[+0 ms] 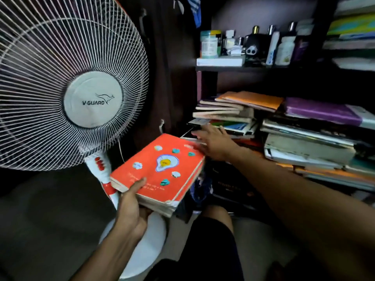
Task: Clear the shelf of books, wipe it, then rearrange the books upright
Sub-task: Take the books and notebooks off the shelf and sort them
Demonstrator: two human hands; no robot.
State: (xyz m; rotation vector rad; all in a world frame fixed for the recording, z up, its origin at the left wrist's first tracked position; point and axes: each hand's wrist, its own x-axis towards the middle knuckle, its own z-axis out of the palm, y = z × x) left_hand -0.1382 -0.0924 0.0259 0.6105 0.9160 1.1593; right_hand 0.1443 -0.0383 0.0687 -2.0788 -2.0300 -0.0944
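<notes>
— Near the bottom centre of the head view, what is the left hand [129, 211] doing?

— It holds a stack of books, with an orange book [160, 167] on top. The thumb lies curled over the near left corner of the cover, and the other fingers are under the stack, out of sight. The cover shows a light bulb drawing with small cloud shapes around it. The stack tilts up toward the far right.

— And the right hand [215, 142]?

— It reaches out to the lower shelf [251, 138], fingers spread and loose, gripping nothing. Its fingertips are at the low left pile of books [225, 112], near a dark flat item sticking out there. The motion blur hides whether they touch it.

— Where are the rest of the books?

— They lie flat in untidy piles on that shelf. The left pile has an orange notebook [251, 99] on top. Just right of it stands a taller pile topped by a purple book [320, 110]. More books show at the far right edge, higher up.

— Anything else around?

— A white pedestal fan [69, 82] marked V-GUARD fills the left side, just beside the held stack. On the upper shelf [239, 68] stand bottles and jars [263, 45]. The person's knee [215, 218] shows near the bottom, between the arms.
</notes>
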